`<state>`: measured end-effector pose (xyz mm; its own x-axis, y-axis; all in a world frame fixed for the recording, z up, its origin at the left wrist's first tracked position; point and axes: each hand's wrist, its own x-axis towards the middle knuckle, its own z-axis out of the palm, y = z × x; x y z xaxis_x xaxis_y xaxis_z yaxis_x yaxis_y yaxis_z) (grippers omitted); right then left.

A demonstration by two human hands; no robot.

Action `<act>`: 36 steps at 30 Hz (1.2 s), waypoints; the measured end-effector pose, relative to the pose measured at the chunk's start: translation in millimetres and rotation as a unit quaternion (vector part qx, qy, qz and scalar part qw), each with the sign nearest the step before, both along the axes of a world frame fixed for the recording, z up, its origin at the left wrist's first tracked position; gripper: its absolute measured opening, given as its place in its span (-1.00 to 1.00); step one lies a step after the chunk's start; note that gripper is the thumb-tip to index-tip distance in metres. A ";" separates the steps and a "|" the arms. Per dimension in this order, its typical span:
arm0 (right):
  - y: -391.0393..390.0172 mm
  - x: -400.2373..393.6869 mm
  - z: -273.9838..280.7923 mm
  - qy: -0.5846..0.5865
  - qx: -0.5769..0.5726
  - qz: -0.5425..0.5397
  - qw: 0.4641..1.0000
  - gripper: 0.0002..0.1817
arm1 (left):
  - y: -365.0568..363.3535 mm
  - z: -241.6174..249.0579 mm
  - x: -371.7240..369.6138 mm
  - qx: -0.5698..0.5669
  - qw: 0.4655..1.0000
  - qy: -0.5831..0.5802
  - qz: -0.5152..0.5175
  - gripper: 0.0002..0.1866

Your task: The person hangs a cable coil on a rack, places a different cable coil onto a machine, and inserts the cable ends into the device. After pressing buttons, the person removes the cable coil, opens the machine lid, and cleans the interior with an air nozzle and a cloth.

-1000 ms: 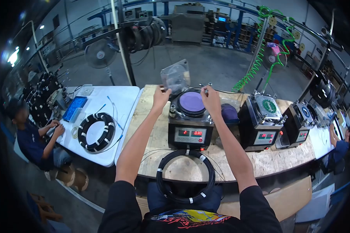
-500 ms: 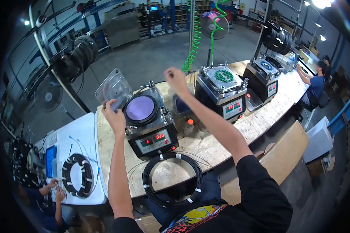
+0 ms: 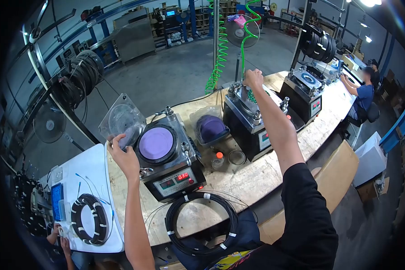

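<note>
My left hand (image 3: 125, 157) has its fingers bent at the lower edge of a clear plastic plate (image 3: 121, 118), tilted up left of a machine with a round purple pad (image 3: 156, 143). That machine's red display (image 3: 183, 176) reads 0.30. My right hand (image 3: 254, 78) is closed over the back left corner of the second machine (image 3: 243, 123), whose top carries green pieces; what its fingers grip is too small to make out. Between the machines sit a clear tray with a purple disc (image 3: 211, 128) and a small bottle with an orange cap (image 3: 219, 155).
A coil of black cable (image 3: 168, 225) lies at the bench's front edge. Another coil (image 3: 73, 216) rests on the white table (image 3: 112, 225) at left, near a person's hands. A third machine (image 3: 305, 101) and a seated person (image 3: 366, 92) are at right. Green hoses (image 3: 222, 49) hang behind.
My right hand has moved right, from the space between the machines to the second machine's top. My left hand stays at the clear plate. The view has shifted slightly.
</note>
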<state>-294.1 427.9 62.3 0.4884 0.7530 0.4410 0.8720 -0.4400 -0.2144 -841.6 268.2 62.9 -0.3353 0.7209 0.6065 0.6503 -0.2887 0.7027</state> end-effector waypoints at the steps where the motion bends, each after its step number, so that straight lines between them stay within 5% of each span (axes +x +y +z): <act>1: 1.1 -1.0 -1.0 -0.012 -0.006 0.002 1.000 -0.71 | 0.2 0.8 0.3 -0.002 1.000 -0.002 -0.001 -0.53; 8: -0.9 -7.8 -4.8 -0.007 0.026 0.053 0.998 -0.57 | -2.6 4.1 3.0 0.002 1.000 -0.010 -0.002 -0.55; 11: 14.5 -8.7 12.2 0.083 0.076 0.114 0.987 -0.55 | -3.2 4.7 3.1 0.008 1.000 -0.017 -0.003 -0.57; 15: 41.4 -10.9 31.3 0.202 0.257 0.309 0.893 -0.70 | -3.0 2.6 1.4 0.006 1.000 -0.018 -0.007 -0.58; 24: -12.4 -99.3 63.7 0.383 0.160 0.314 0.854 -0.72 | -4.9 4.4 1.1 0.007 1.000 -0.028 -0.007 -0.60; 28: -29.8 -135.2 40.3 0.288 0.261 0.435 0.812 -0.70 | -2.0 0.3 -1.0 0.001 1.000 -0.030 0.002 -0.59; 36: -156.8 -207.7 57.6 0.423 0.240 0.441 0.755 -0.58 | -4.0 -3.0 -1.8 -0.009 0.999 -0.035 0.014 -0.63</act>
<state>-501.8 271.1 119.9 0.1497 0.8026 0.5775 0.2429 0.5363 -0.8083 -843.4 264.2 59.8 -0.3957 0.7211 0.5687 0.6073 -0.2590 0.7511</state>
